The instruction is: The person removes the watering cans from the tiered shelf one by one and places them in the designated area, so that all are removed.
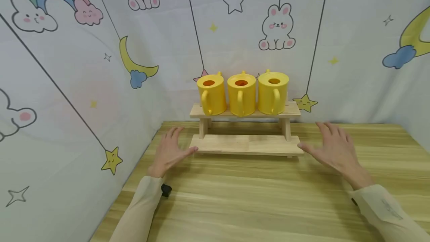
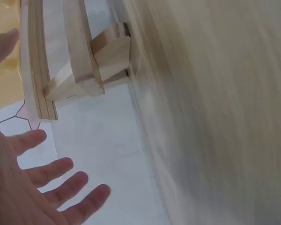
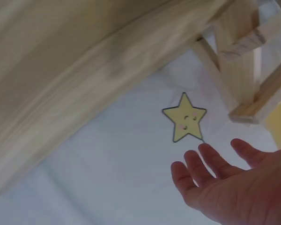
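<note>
Three yellow mug-like cans [image 1: 241,94] stand side by side on the upper board of a two-step wooden stand [image 1: 248,144]. Each has a loop handle facing me and a round opening in its top; a small yellow tip shows behind each rim. At the stand's left end is my left hand [image 1: 169,152], fingers spread, thumb toward the lower board. My right hand [image 1: 332,146] is off the right end, its thumb also toward the stand. Both wrist views show empty palms, the left hand [image 2: 33,187] and the right hand [image 3: 243,190] each near the stand's wooden end.
The stand is on a wood-grain table [image 1: 255,197], close to its back edge. Behind and to the left hangs a pale cloth [image 1: 84,122] printed with rabbits, stars, moons and clouds. A small black piece [image 1: 166,190] shows at my left cuff.
</note>
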The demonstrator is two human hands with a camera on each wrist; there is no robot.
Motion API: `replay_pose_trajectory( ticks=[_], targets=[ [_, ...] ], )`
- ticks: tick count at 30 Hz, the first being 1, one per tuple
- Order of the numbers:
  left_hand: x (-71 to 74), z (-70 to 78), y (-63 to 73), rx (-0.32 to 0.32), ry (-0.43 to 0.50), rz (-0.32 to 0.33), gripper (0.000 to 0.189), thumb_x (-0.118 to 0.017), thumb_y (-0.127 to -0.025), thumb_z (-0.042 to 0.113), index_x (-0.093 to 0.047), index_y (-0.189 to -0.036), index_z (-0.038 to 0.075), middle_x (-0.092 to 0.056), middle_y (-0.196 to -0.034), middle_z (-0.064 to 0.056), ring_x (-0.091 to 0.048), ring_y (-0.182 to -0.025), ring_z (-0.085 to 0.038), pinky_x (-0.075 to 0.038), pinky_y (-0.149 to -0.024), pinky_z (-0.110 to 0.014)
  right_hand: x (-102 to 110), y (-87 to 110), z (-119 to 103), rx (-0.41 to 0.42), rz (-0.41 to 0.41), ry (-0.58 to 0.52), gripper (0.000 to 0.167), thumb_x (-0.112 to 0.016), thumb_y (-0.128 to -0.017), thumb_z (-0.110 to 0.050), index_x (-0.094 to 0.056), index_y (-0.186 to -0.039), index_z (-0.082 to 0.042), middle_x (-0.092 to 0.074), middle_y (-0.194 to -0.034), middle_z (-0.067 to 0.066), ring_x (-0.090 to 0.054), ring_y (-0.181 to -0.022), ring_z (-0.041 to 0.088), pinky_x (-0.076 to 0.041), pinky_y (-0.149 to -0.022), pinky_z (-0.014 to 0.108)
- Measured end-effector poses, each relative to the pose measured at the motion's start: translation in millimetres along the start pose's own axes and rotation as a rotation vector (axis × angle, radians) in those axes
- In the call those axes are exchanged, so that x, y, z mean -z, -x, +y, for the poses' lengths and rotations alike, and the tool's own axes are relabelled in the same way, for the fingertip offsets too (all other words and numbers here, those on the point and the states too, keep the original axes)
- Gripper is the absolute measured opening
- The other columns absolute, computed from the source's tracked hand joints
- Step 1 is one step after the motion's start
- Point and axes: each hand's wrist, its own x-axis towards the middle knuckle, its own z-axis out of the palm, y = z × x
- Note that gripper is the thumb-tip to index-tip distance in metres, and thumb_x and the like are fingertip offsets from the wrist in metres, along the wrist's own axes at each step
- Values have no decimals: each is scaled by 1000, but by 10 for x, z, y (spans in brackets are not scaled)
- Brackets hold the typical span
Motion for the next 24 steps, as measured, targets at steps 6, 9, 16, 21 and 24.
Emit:
replay_pose_trajectory(
  ticks=[6,9,16,21,24],
  targets=[
    [12,62,-10,161,291,-55,96,-76,-96,59,-37,-168,10,-43,-167,-27,-54,-144,-51,-54,-115,-68,136,-4,-237,-28,41,-178,94,-72,-99,-63,-47,-157,6,-51,-151,39,-46,-137,60,-43,-109,79],
    [4,102,-8,241,405,-87,94,-76,-98,58,-36,-169,11,-47,-164,-28,-63,-134,-48,-58,-110,-62,215,7,-383,-34,50,-279,86,-73,-102,-57,-49,-156,6,-56,-149,34,-52,-134,54,-48,-107,74],
    [-144,185,-23,435,667,-151,97,-80,-99,50,-32,-168,3,-51,-157,-31,-76,-114,-41,-71,-91,-45,302,-22,-683,30,171,-404,62,-79,-102,-36,-60,-143,6,-68,-131,27,-62,-120,43,-56,-102,54],
    [-279,239,-71,493,812,-138,93,-83,-99,36,-32,-167,0,-50,-154,-33,-78,-99,-32,-72,-76,-32,346,-149,-842,4,170,-493,56,-77,-102,-41,-64,-138,0,-71,-125,20,-69,-112,37,-52,-87,14],
    [-346,285,-97,488,870,-138,92,-83,-99,29,-30,-168,-1,-48,-151,-34,-77,-93,-26,-71,-73,-30,375,-230,-911,-36,142,-546,57,-77,-102,-45,-64,-138,-2,-70,-127,19,-71,-111,35,-48,-82,5]
  ],
)
